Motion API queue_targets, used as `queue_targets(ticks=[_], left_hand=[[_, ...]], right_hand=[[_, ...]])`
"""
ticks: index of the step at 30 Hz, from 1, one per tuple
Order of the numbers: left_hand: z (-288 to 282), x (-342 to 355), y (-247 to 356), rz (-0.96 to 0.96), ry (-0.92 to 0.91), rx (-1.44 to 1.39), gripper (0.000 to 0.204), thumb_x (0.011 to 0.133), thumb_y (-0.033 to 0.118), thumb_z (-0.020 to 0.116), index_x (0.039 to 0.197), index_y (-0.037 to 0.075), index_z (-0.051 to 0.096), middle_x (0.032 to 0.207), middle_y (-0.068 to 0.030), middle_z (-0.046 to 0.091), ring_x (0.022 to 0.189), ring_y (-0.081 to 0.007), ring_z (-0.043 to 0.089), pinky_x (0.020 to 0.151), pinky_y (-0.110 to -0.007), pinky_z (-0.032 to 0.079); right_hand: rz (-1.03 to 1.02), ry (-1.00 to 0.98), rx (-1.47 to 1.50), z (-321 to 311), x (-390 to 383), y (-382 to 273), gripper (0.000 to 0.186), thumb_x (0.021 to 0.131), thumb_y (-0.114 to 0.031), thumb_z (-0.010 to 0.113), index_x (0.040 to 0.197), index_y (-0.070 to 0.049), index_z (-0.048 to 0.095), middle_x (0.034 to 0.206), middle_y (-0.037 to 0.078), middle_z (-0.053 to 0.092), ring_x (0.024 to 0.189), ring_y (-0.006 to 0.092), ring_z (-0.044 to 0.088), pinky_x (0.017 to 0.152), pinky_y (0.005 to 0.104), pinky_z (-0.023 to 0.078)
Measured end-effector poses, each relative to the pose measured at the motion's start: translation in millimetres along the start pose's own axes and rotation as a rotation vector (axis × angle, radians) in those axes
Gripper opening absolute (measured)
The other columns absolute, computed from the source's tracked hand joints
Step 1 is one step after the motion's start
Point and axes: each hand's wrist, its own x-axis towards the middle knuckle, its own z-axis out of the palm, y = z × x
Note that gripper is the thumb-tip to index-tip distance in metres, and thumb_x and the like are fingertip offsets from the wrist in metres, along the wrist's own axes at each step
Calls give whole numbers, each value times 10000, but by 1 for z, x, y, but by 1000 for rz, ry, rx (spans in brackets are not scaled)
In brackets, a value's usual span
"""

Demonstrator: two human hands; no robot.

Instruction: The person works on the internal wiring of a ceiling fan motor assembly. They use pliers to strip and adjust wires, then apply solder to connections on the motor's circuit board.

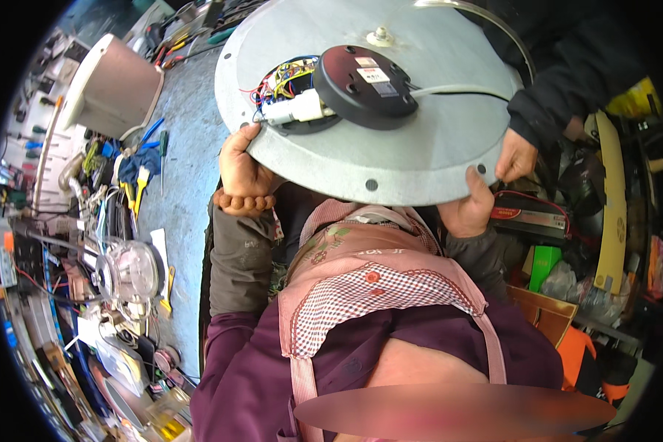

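Note:
A large grey round metal plate is held up at the top of the view. On it sit a black round housing, exposed coloured wires and a white cylindrical part; a pale cable runs off rightward. My left hand, with a beaded bracelet, grips the plate's near-left edge. My right hand grips its near-right edge, thumb on the rim. Just beyond it, another person's hand in a dark sleeve is at the same rim. Much of my fingers is hidden under the plate.
A blue workbench on my left carries a beige bucket, pliers, screwdrivers, brushes and a clear round glass device. On my right are a green box, a long tan panel, bags and assorted clutter.

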Motion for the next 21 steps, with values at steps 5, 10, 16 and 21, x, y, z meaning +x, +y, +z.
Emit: queue_targets(ticks=[5,10,16,21], left_hand=[[-27,-42,25,41,30,-39,395,936,86,597,1292,-83,597,1201,-226,717,1076,-351,717,1044,-474,551],[-61,-61,43,-5,68,5,400,956,124,572,1302,-75,600,1217,-228,715,1107,-355,706,1056,-473,536],[-89,-68,63,-10,232,172,435,1032,193,508,1368,-79,559,1297,-248,677,1190,-374,672,1105,-504,502],[-95,-80,73,-52,327,331,320,1067,215,541,1243,-41,614,1156,-189,720,1018,-292,721,921,-419,593]], right_hand=[[216,-126,14,-2,-33,16,736,882,-171,713,1534,-22,405,1487,134,542,1375,356,511,1193,512,368],[568,-333,-1,-8,-45,31,578,913,-151,724,1436,-9,522,1380,140,609,1289,305,567,1122,461,430],[706,-469,-434,-2,-39,41,467,927,-179,721,1352,-10,629,1295,130,680,1195,270,630,1063,393,481],[657,-574,-518,13,-28,56,418,942,-171,696,1325,-12,650,1270,130,695,1168,258,645,1045,388,496]])
